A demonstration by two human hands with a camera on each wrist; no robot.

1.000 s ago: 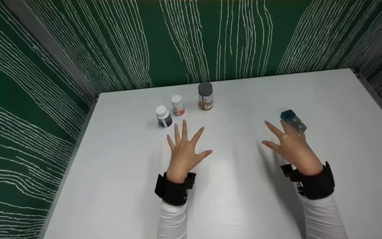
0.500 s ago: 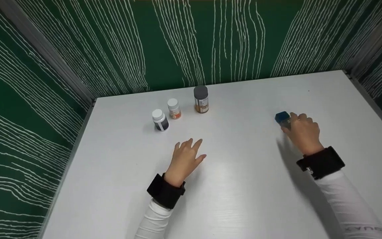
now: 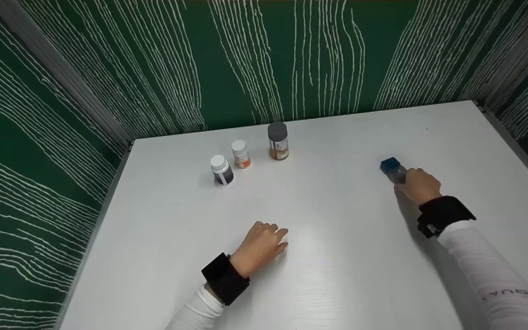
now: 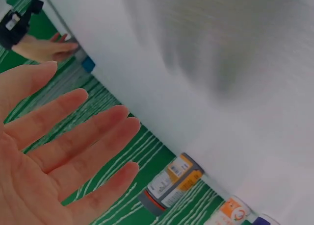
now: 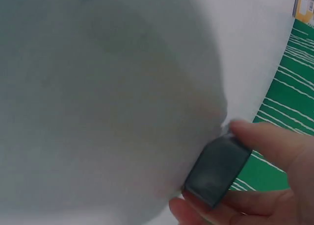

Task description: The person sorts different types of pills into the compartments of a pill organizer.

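At the right side of the white table [image 3: 328, 201], my right hand [image 3: 420, 184] pinches the near end of a small pill organizer [image 3: 393, 170], blue at its far end and grey toward the hand. In the right wrist view, the thumb and fingers hold the dark end of the pill organizer [image 5: 218, 168] from both sides. My left hand [image 3: 260, 245] holds nothing and hovers over the table's middle front. Its fingers are loosely bent and spread in the left wrist view, where the palm of the left hand [image 4: 64, 156] shows.
Toward the back left stand a white-capped dark bottle [image 3: 222, 170], a white bottle with an orange label [image 3: 241, 154] and a taller grey-capped brown bottle [image 3: 278, 141]. A green wall [image 3: 232, 59] with white lines rises behind the table edge.
My right hand has reached to the pill organizer and taken hold of its near end. The left hand has drawn back from the bottles, its spread fingers now bent. The camera view has shifted slightly.
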